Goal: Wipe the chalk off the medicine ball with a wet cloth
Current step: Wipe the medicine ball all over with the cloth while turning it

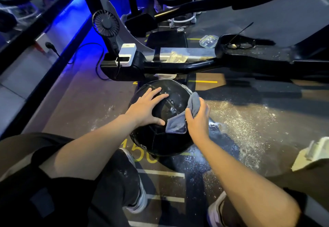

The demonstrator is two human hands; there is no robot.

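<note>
Wiping in progress: the black medicine ball (160, 119) sits on the gym floor (80, 105) at the centre of the frame, just below the black bar of an exercise machine (178, 64). The left hand (147, 107) lies flat on the ball's upper left face, fingers spread and straight, gripping nothing, apparently steadying the ball. The right hand (197, 118) is curled round a bunched grey cloth (181, 119), whose loose corner drapes onto the ball's right side. Wet droplets and faint pale streaks show on the crown of the ball, between the two hands. White chalk dust (240, 119) is scattered over the floor to the right of centre. A small handheld fan (106, 23) stands clipped to the machine in the upper left, and a pair of glasses (239, 45) rests in the upper right.

Judged step: mid-wipe, with the top partly cleaned. The next move probably calls for pressing the cloth across the streaked crown, then rolling the ball to reach the hidden underside.
</note>
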